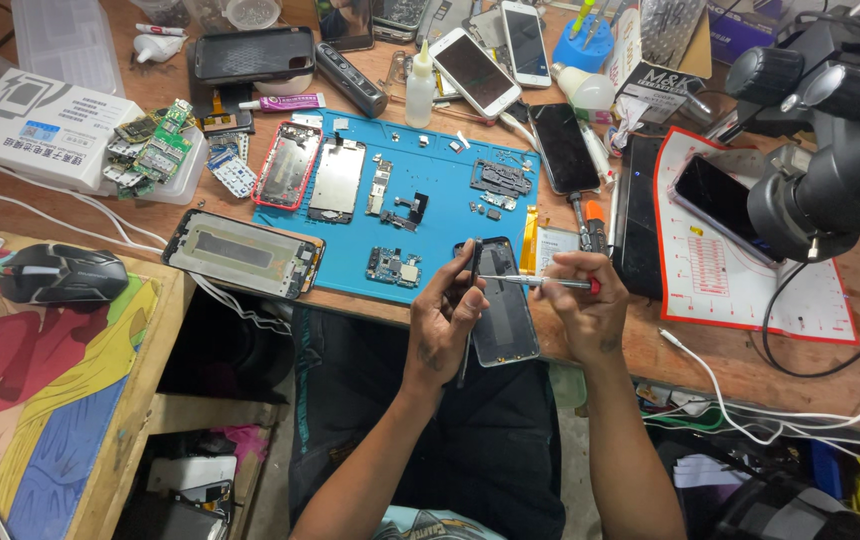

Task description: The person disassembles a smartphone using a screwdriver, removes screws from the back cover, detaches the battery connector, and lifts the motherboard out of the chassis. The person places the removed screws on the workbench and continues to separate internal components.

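An opened phone body [503,320] lies at the front edge of a blue work mat [440,190], overhanging the desk edge. My left hand [445,320] holds a thin black tool upright against the phone's left side. My right hand [582,310] grips a metal screwdriver [535,282] with a red end, its tip pointing left over the phone's upper part. On the mat lie a small circuit board [394,267], a phone frame with a red rim [288,165], a metal midframe [337,180] and several small loose parts.
A phone chassis [245,253] lies left of the mat. A microscope [835,160] looms at the right over a dark phone [720,195] on a white and red mat. Several phones, a glue bottle [421,85], circuit boards [155,150], a computer mouse [60,272] and white cables surround them.
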